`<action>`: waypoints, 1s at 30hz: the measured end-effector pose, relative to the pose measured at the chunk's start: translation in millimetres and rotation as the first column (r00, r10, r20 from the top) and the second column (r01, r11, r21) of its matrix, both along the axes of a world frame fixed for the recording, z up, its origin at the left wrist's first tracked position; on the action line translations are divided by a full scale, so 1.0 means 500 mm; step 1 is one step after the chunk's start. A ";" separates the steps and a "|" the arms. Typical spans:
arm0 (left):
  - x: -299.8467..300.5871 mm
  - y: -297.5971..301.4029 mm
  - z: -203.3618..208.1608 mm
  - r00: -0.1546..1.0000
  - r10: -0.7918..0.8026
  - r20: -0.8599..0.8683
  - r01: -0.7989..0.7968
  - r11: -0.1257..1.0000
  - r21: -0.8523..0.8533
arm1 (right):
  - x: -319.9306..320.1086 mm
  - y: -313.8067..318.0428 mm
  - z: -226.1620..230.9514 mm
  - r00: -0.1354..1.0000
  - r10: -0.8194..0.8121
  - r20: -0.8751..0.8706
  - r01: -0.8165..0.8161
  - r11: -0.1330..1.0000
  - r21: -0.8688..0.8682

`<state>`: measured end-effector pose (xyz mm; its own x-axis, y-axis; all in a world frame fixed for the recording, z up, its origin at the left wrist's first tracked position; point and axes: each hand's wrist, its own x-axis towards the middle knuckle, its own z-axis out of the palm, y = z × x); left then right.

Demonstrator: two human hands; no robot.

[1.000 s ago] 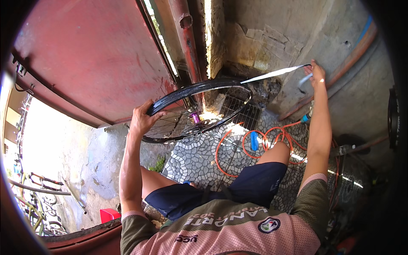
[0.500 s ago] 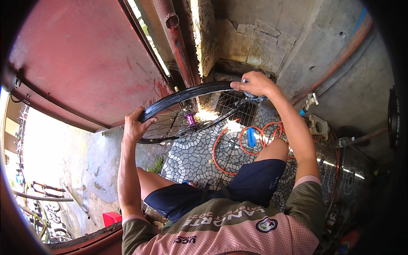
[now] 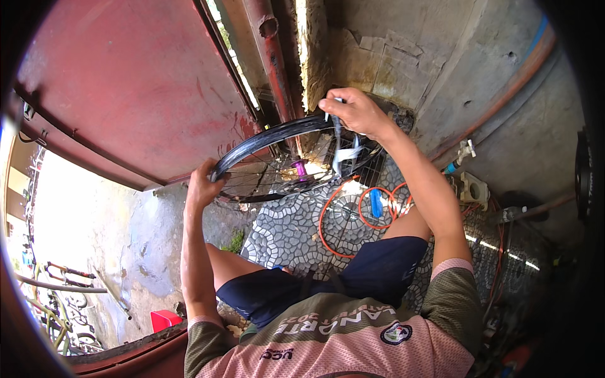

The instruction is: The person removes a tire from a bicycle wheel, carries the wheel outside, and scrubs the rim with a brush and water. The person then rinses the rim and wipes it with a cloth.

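A spoked bicycle wheel (image 3: 277, 134) with a black rim and a purple hub (image 3: 299, 169) is held up, tilted, in front of me; no tire shows on it. The fingers of my left hand (image 3: 203, 186) close round the rim at its left side. My right hand (image 3: 356, 113), raised above the wheel's far right part, pinches a shiny grey strip of tape (image 3: 346, 154). That strip hangs twisted from the fingers down toward the rim. Where its lower end meets the rim I cannot make out.
An orange hose (image 3: 324, 233) coils on the pebble-patterned floor (image 3: 283, 233) beside a blue object (image 3: 376, 203). A metal grate (image 3: 368, 173) lies behind the wheel. A red metal gate (image 3: 138, 82) stands left, a tap (image 3: 465, 150) right, and bicycles (image 3: 69, 309) at far left.
My right hand has come off the rim, moving up and left with the grey strip stretched out below it. The left hand keeps its hold, and the wheel has shifted slightly right.
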<state>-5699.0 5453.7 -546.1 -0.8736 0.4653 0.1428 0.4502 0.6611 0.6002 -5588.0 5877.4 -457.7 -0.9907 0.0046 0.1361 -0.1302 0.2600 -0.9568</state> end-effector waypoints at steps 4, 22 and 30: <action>0.032 0.138 0.093 0.960 -0.246 -0.137 0.253 0.967 0.039 | -0.048 -0.083 0.003 0.987 0.074 -0.142 -0.063 0.995 0.077; 0.006 0.284 0.125 0.989 -0.098 -0.112 0.085 0.989 -0.120 | 0.118 0.360 0.040 0.703 -0.707 0.075 0.637 0.578 -0.511; -0.002 0.186 0.092 0.987 -0.071 -0.148 0.075 0.997 0.025 | 0.207 0.648 -0.101 0.393 -0.911 0.122 0.854 0.313 -0.416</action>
<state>-5700.1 5546.5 -500.2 -0.8059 0.5207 0.2817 0.5812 0.6055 0.5436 -5484.6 6201.6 -508.0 -0.3394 0.9406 0.0001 -0.1556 -0.0561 -0.9862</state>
